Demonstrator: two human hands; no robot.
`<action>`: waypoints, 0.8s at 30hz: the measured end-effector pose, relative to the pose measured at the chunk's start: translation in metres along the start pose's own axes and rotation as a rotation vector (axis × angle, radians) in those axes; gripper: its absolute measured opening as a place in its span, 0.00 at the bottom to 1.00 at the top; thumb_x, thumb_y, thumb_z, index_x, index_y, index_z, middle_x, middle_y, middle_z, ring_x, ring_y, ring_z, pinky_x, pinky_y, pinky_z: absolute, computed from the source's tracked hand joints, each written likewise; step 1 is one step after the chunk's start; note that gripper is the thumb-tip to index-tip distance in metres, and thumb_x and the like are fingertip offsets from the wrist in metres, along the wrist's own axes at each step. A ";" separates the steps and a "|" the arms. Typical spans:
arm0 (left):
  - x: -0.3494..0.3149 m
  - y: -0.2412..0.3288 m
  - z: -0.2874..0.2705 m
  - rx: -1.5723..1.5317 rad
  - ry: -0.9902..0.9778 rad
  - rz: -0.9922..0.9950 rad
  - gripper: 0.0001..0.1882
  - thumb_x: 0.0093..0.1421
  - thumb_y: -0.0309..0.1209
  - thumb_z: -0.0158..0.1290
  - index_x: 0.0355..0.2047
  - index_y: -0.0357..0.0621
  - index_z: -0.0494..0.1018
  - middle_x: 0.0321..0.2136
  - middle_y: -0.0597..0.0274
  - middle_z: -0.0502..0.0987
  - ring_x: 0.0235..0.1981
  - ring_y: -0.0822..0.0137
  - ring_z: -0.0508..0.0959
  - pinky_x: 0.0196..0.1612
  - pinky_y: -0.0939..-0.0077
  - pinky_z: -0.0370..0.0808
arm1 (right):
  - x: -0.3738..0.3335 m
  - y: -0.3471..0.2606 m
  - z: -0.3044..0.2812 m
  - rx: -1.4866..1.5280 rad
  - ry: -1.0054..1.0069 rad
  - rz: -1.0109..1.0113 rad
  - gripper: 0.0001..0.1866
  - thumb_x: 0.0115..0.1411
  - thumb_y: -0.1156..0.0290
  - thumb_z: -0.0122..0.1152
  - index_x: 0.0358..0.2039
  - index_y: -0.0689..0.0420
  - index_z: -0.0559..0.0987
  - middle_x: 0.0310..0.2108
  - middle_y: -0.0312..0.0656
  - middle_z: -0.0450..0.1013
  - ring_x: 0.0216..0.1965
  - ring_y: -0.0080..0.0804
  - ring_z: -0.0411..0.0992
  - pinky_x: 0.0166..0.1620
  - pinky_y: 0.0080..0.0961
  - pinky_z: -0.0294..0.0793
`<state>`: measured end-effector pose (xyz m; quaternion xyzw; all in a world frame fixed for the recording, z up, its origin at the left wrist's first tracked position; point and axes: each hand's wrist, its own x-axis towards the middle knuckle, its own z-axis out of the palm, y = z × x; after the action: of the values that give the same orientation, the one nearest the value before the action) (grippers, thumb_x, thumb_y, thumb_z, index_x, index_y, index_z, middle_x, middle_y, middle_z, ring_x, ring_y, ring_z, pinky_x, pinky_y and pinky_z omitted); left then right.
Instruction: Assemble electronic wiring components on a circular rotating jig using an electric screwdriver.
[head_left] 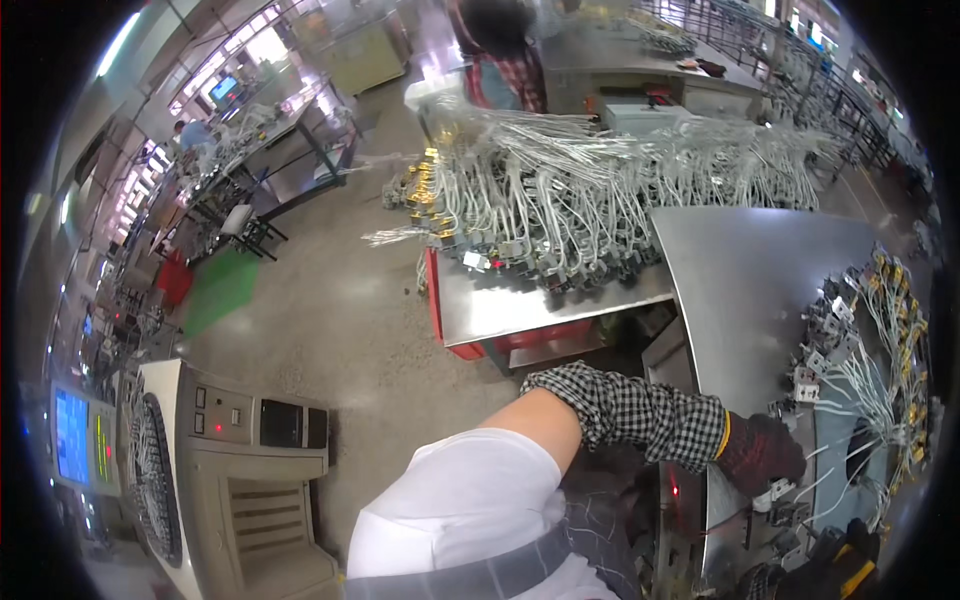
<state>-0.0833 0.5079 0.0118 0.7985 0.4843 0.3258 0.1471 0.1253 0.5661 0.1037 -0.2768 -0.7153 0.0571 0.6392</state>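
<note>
My left hand (762, 452), in a dark red glove below a checked oversleeve, reaches over the metal table at the right. Its fingers are curled, and a white connector (772, 494) with pale wires shows at their lower edge. My right hand (845, 568), in a dark glove with a yellow patch, is low at the right rim; its fingers are hard to make out. Between and beside the hands lie several grey connectors (792, 540). A bundle of white wires (868, 395) with grey and yellow ends fans out around a grey ring-like fixture (838, 450).
A large heap of white wire harnesses (590, 180) covers the metal bench (500, 315) ahead. A bare metal sheet (760, 290) adjoins it. At the left stands a beige machine cabinet (255, 450) beside a screen (72, 435). Another person (505, 70) is beyond the bench.
</note>
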 end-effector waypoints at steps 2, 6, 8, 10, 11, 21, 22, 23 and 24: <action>0.014 -0.002 0.022 -0.034 0.194 0.026 0.30 0.47 0.50 0.65 0.47 0.47 0.77 0.44 0.52 0.79 0.47 0.50 0.79 0.49 0.56 0.77 | 0.011 0.019 -0.026 -0.301 -0.234 -0.371 0.26 0.67 0.52 0.58 0.50 0.65 0.74 0.37 0.46 0.74 0.36 0.35 0.74 0.41 0.32 0.76; 0.038 0.035 0.030 -0.167 0.178 0.207 0.37 0.41 0.44 0.69 0.51 0.40 0.72 0.45 0.48 0.77 0.46 0.47 0.78 0.48 0.57 0.77 | -0.013 0.074 -0.074 -0.680 0.208 -0.167 0.15 0.66 0.58 0.54 0.39 0.55 0.81 0.35 0.37 0.79 0.32 0.38 0.76 0.44 0.33 0.78; 0.017 0.017 0.009 -0.011 0.278 0.177 0.42 0.41 0.46 0.70 0.54 0.39 0.70 0.49 0.48 0.76 0.49 0.47 0.77 0.49 0.57 0.76 | 0.007 0.018 -0.028 -0.096 0.150 0.076 0.19 0.70 0.62 0.46 0.48 0.63 0.77 0.38 0.45 0.78 0.39 0.36 0.76 0.50 0.31 0.75; 0.029 0.020 -0.030 -0.336 -0.023 -0.022 0.38 0.44 0.48 0.69 0.53 0.43 0.74 0.44 0.48 0.79 0.44 0.47 0.80 0.48 0.56 0.76 | 0.001 0.006 -0.016 -0.093 0.235 0.126 0.16 0.69 0.65 0.49 0.45 0.64 0.77 0.34 0.47 0.78 0.38 0.35 0.76 0.55 0.38 0.70; 0.027 0.021 -0.029 -0.284 0.008 -0.016 0.33 0.47 0.47 0.66 0.52 0.45 0.75 0.41 0.47 0.80 0.43 0.47 0.81 0.47 0.55 0.77 | 0.010 -0.004 -0.017 -0.043 0.108 -0.106 0.16 0.67 0.62 0.53 0.42 0.64 0.77 0.31 0.47 0.79 0.36 0.35 0.77 0.58 0.42 0.68; 0.042 0.042 -0.038 -0.152 -0.187 0.084 0.28 0.53 0.41 0.62 0.53 0.44 0.73 0.40 0.47 0.79 0.42 0.47 0.80 0.44 0.57 0.77 | 0.009 -0.032 -0.002 0.494 0.317 0.162 0.40 0.58 0.77 0.64 0.67 0.51 0.54 0.34 0.50 0.76 0.25 0.38 0.78 0.31 0.35 0.81; 0.042 0.042 -0.039 -0.166 -0.180 0.043 0.29 0.53 0.41 0.62 0.54 0.44 0.72 0.40 0.47 0.79 0.42 0.47 0.80 0.44 0.58 0.77 | 0.009 -0.027 -0.002 0.394 0.328 0.170 0.41 0.57 0.78 0.65 0.67 0.51 0.54 0.34 0.50 0.76 0.25 0.39 0.79 0.30 0.35 0.82; 0.041 0.041 -0.038 -0.181 -0.173 0.001 0.29 0.53 0.41 0.62 0.54 0.45 0.72 0.40 0.48 0.79 0.42 0.48 0.81 0.44 0.58 0.77 | 0.008 -0.026 -0.001 0.392 0.330 0.168 0.41 0.57 0.78 0.65 0.67 0.51 0.54 0.34 0.50 0.76 0.25 0.39 0.79 0.30 0.35 0.82; 0.041 0.039 -0.038 -0.182 -0.174 0.003 0.29 0.53 0.41 0.62 0.54 0.45 0.72 0.40 0.48 0.79 0.42 0.48 0.81 0.44 0.58 0.77 | 0.007 -0.029 0.002 0.441 0.344 0.158 0.41 0.57 0.78 0.65 0.67 0.50 0.54 0.34 0.51 0.76 0.25 0.39 0.79 0.30 0.35 0.82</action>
<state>-0.0688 0.5218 0.0769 0.8079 0.4368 0.2982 0.2600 0.1140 0.5458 0.1221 -0.1915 -0.5430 0.2131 0.7893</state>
